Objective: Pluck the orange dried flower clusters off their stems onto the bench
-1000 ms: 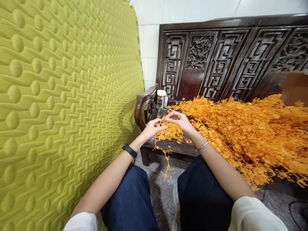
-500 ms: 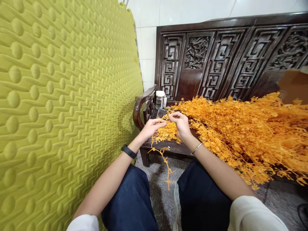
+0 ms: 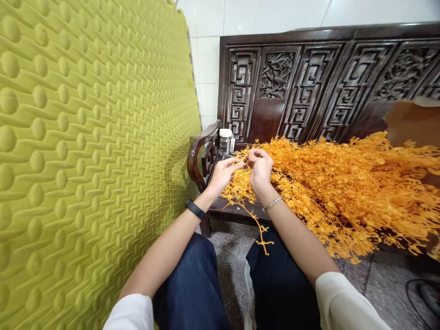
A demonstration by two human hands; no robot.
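Note:
My left hand (image 3: 222,175) pinches an orange artificial plant stem (image 3: 259,224) between thumb and fingers. The stem's lower end, with short side twigs, hangs over the bench's front edge between my knees. Just right of it, my right hand (image 3: 261,170) is closed in a pinch close to the left fingertips; what its fingers hold is too small to make out. Below both hands lies a small heap of orange plant pieces (image 3: 239,185) on the dark wooden bench (image 3: 220,206). To the right spreads a large pile of orange artificial plants (image 3: 343,183).
Behind my left hand stand a clear jar with a white lid (image 3: 225,142) and a small white labelled item (image 3: 233,145). A green foam mat (image 3: 103,137) rises along the left. Brown cardboard (image 3: 409,121) leans at the back right. Black cable (image 3: 421,293) lies on the floor.
Both hands have moved slightly up, the left one also to the right. The stem's hanging end has swung right and higher. The view has shifted a little.

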